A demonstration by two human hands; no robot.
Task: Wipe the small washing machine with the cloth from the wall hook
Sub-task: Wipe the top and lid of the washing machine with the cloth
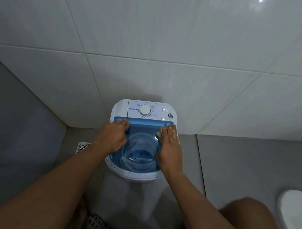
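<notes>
A pale tiled wall (150, 36) is filling the upper part of the view, and a grey tiled floor (240, 161) is spreading out below it. The small white washing machine (143, 192) is standing on that floor with its back right against the wall, seen from above. Its translucent blue lid (142, 131) is lying closed over the top, with the round tub showing through it. A white rounded object (293, 212) is sitting at the lower right edge, well apart from the machine and only partly in view. Both bare forearms are reaching forward over the machine. The left grip (113, 136) is resting on the back left corner of the lid, released, its fingers lying fairly straight along the lid's rear edge and its thumb touching the white rim. The right grip (169, 148) is also released, its fingers lying straight and pressing a cloth flat against the lid. That brownish cloth (160, 134) is lying on the back right corner of the lid, under the right fingers and sticking out around them. A square metal drain (83, 147) is sitting in the floor just left of the machine, partly hidden by the left forearm. Behind the lid, a white dial (145, 110) is sitting in the middle of the control panel, and a small round cap (170, 115) is sitting to its right.
</notes>
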